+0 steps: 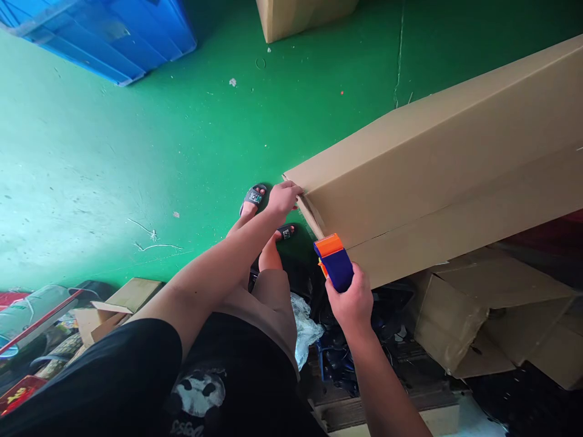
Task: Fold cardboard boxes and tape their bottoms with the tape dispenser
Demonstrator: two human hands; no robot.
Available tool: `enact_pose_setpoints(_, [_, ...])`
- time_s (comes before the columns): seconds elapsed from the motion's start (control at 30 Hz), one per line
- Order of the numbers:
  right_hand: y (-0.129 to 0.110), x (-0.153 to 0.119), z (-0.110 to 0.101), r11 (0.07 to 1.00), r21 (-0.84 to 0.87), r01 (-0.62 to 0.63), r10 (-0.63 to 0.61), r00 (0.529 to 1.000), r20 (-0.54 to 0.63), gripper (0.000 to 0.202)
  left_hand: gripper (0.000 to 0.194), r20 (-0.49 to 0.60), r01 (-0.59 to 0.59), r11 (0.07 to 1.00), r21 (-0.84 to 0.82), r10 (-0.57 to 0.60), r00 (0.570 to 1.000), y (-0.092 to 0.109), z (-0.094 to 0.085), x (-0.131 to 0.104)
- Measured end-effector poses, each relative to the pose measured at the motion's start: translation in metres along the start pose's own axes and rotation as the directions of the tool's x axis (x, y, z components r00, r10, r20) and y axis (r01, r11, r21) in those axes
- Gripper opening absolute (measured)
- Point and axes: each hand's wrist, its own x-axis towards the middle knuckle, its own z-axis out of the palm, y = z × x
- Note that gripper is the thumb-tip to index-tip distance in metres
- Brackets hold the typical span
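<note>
Bracing the end of a long carton (432,158)

Above the green floor (204,133), the left hand (285,197) is holding its fingers close together against a corner of the carton's end, seemingly steadying it. The right hand (355,297) is wrapping its fingers around a tape dispenser (339,270), spreading only as wide as its blue body. The orange front is facing the end edge, and a brown strip (311,217) is stretching between both hands, likely being kept taut and straight.

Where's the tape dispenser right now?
In the head view, just right of centre: the tape dispenser is in the right hand, at the end of the long cardboard box.
</note>
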Motion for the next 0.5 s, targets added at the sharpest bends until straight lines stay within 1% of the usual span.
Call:
enact_pose_setpoints(0.07, [0.000, 0.000, 0.000, 1.000, 0.001, 0.001, -0.001, 1.000, -0.009, 0.065, 0.012, -0.014, -0.008, 0.999, -0.047, 0.008, 1.000, 0.001, 0.002, -0.004])
enact_pose_setpoints(0.2, [0.001, 0.001, 0.000, 1.000, 0.015, 0.006, -0.006, 1.000, -0.008, 0.065, 0.007, 0.000, -0.010, 0.995, -0.101, 0.010, 1.000, 0.003, 0.003, -0.007])
enact_pose_setpoints(0.33, [0.001, 0.001, 0.002, 1.000, 0.030, 0.001, -0.001, 1.000, 0.004, 0.065, 0.011, 0.003, 0.032, 0.994, -0.109, -0.032, 0.999, 0.001, 0.007, -0.002])
enact_pose_setpoints(0.4, [0.001, 0.000, 0.004, 0.999, 0.031, -0.009, 0.009, 1.000, 0.015, 0.066, 0.014, -0.020, 0.060, 0.992, -0.109, -0.062, 0.998, -0.004, 0.008, 0.004])
enact_pose_setpoints(0.5, [0.002, -0.003, 0.009, 0.999, 0.024, -0.022, 0.021, 1.000, 0.019, 0.067, 0.021, -0.051, 0.054, 0.998, -0.033, -0.055, 0.997, -0.012, 0.004, 0.014])
